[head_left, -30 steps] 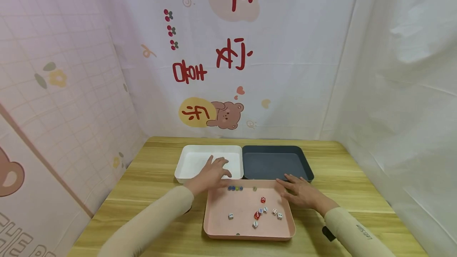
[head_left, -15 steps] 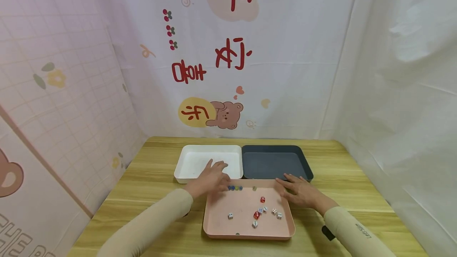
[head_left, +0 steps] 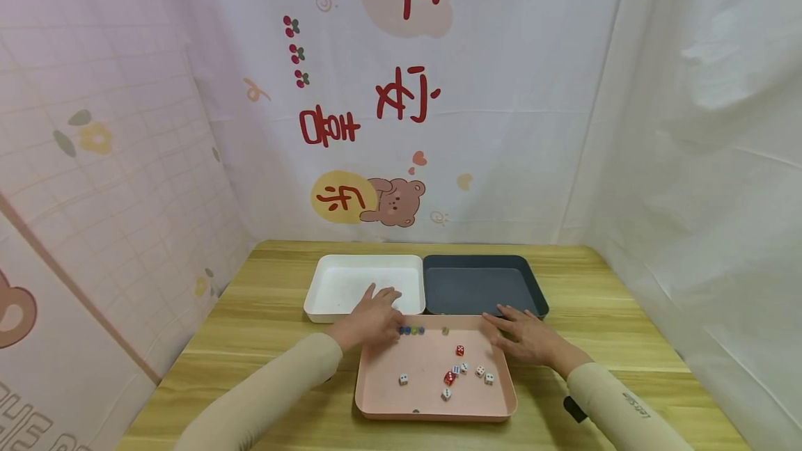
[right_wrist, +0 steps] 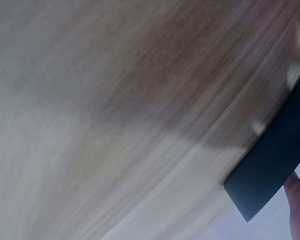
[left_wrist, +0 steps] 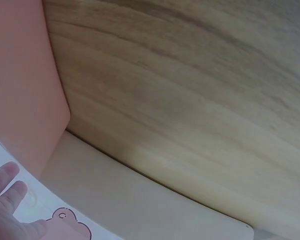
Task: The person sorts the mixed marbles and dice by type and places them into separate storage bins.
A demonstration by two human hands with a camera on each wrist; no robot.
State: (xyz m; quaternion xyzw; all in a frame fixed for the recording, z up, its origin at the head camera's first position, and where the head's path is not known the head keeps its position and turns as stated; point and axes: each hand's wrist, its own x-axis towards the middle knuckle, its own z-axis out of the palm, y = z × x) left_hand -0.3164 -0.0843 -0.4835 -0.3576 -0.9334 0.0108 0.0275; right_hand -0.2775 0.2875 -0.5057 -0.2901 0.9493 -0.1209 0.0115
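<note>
A pink tray (head_left: 426, 402) holds a row of small glass marbles (head_left: 414, 330) along its far edge and red and white dice across its floor. Over its far left corner is my left hand (head_left: 366, 319), fingers spread, the lower ones beside the leftmost blue marble. The left wrist view shows extended fingers (left_wrist: 14, 192); whether a fingertip touches a marble is hidden. My right hand (head_left: 526, 336) rests at the far right corner of the pink tray, fingers loosely straight, against the near side of the dark tray (head_left: 485, 284). It holds nothing visible.
A white tray (head_left: 338, 284) stands behind the pink one, beside the dark tray. One separate marble (head_left: 445, 330) lies right of the row. Wooden tabletop (head_left: 250, 326) surrounds the trays, with printed cloth (head_left: 514, 124) hanging behind and at the sides.
My left hand has come down and slightly nearer to the leftmost marble, its fingers drawing closer to the pink tray. The right hand stays in place. Marbles and dice keep their arrangement.
</note>
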